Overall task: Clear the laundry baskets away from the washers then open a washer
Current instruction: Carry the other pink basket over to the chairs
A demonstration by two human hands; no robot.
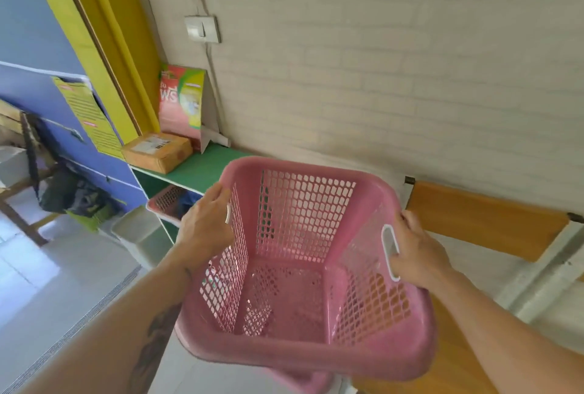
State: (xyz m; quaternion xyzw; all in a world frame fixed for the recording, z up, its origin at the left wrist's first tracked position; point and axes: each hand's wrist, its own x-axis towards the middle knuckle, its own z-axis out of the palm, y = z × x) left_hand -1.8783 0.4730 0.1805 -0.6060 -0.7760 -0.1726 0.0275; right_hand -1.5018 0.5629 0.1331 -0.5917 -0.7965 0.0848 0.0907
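Observation:
An empty pink laundry basket with perforated walls fills the middle of the view, carried in the air in front of me. My left hand grips its left handle and my right hand grips the white-rimmed right handle. A second pink basket sits on the lower shelf of the green unit behind it. No washer is in view.
A green shelf unit stands against the white brick wall, holding a cardboard parcel and a detergent box. A white bin stands beside it. An orange wooden bench runs along the right.

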